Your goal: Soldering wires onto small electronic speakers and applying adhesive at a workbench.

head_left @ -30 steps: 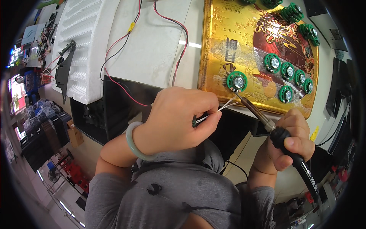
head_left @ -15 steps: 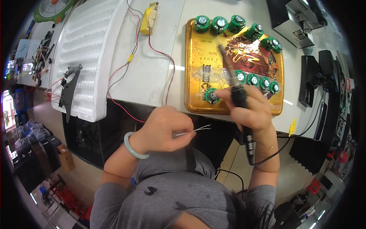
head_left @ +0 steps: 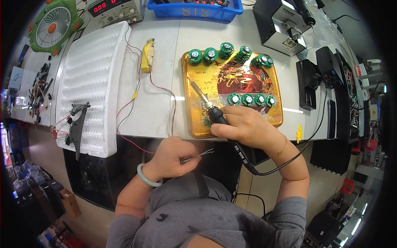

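Observation:
In my right hand point(head_left: 248, 126) is a black-handled soldering iron point(head_left: 219, 118), its metal barrel pointing up and left over the left part of a gold tin lid point(head_left: 192, 128). Several round green circuit boards with silver centres stand along the lid: a back row with one board point(head_left: 210, 54), and a front row with another board point(head_left: 234, 98). Part of one more green board shows beneath the iron and my fingers. My left hand point(head_left: 175, 155), closed at the table's front edge, pinches thin white wires point(head_left: 202, 153) whose two ends stick out to the right.
A white foam tray point(head_left: 89, 82) lies left, with a dark plastic part point(head_left: 78, 128) and wires on it. A yellow-wrapped pack point(head_left: 147, 56) trails red and black leads. Behind are a power supply point(head_left: 115, 10) and a blue bin point(head_left: 196, 10); a soldering machine point(head_left: 283, 27) stands back right.
The view has shifted, showing more of the table's back. My right hand and the soldering iron have moved left across the lid. My left hand still pinches the white wires.

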Tool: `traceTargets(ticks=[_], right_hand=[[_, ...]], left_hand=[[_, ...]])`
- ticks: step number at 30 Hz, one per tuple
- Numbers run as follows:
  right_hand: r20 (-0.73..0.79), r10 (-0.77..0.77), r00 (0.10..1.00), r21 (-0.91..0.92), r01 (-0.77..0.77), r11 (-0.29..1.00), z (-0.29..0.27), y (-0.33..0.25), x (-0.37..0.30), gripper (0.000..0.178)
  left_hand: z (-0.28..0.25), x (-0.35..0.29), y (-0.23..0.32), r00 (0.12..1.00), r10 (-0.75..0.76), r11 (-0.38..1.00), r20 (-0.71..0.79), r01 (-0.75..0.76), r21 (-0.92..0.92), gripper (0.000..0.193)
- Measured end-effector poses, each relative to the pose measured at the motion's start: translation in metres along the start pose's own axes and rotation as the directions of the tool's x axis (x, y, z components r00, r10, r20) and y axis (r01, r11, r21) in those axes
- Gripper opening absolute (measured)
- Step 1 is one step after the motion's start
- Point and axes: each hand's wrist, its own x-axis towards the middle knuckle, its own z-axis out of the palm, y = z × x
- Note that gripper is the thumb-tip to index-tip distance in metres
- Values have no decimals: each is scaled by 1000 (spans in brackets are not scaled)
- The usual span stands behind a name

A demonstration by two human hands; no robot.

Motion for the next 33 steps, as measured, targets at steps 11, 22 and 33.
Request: traceTargets(ticks=[11, 22, 33], right_hand=[[-212, -10, 977, 95, 31, 995, -10, 12, -10, 24], [95, 38, 995, 75, -45, 996, -13, 5, -3, 18], [87, 47, 995, 24, -49, 998, -3, 0, -1, 21]], left_hand=[[-1, 2, 2, 1000, -13, 1000, -10, 13, 23, 11], [1, 2, 1, 1000, -6, 999, -6, 7, 40, 11], [0, -1, -1, 1000, -9, 999, 3, 9, 41, 9]])
